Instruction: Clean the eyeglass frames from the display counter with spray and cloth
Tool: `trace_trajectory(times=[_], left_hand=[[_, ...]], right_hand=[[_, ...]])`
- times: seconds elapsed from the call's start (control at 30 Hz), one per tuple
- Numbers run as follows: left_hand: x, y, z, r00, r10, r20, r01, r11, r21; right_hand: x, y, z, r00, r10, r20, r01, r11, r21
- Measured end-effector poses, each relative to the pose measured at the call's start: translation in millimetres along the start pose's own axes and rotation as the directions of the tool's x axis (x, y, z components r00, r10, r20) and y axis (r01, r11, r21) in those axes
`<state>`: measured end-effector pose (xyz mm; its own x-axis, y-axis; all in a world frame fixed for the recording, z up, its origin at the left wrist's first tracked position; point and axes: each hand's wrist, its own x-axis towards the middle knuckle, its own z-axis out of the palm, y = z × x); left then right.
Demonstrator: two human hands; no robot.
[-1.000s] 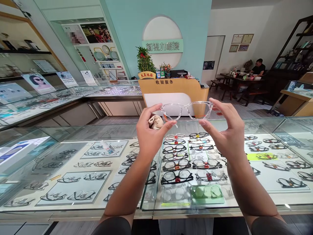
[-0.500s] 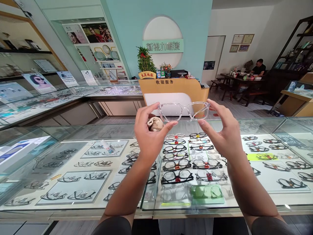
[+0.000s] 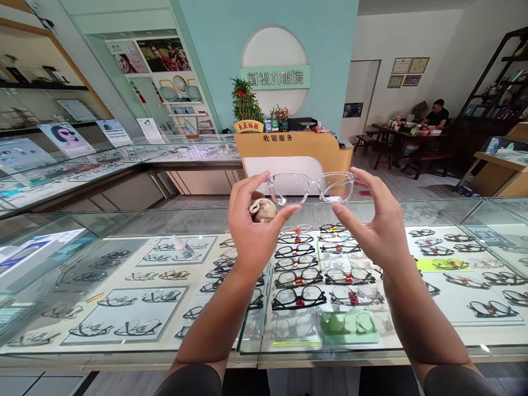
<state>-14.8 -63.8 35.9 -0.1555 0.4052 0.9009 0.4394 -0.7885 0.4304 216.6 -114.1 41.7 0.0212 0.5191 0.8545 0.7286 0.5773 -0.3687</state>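
Still barely shifted, clear spectacle frame [image 3: 311, 187] hangs pinched at both ends by left hand [image 3: 252, 234], cloth [image 3: 263, 209] tucked in palm, and right hand [image 3: 377, 228].

A glass counter [image 3: 330, 357] runs before me; beyond it stands a teal wall [image 3: 214, 33] with a round white sign [image 3: 275, 69], a wooden desk [image 3: 297, 146] and a potted plant [image 3: 244, 102]; to my right, grey floor [image 3: 416, 184], a dark table [image 3: 406, 136] where a person [image 3: 437, 114] sits.
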Motion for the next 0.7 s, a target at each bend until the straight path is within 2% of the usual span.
trace_trajectory(times=[0.27,0.7], left_hand=[[0.5,-1.4,0.7,0.996,-0.073,0.052,0.076,0.996,-0.051],[-1.2,-4.6,1.2,0.987,-0.122,0.101,0.129,0.989,-0.073]], right_hand=[[0.9,-2.1,0.4,1.0,0.006,-0.028,-0.006,1.0,0.001],[-0.6,-4.3,2.0,0.998,0.011,-0.058,-0.008,0.999,0.048]])
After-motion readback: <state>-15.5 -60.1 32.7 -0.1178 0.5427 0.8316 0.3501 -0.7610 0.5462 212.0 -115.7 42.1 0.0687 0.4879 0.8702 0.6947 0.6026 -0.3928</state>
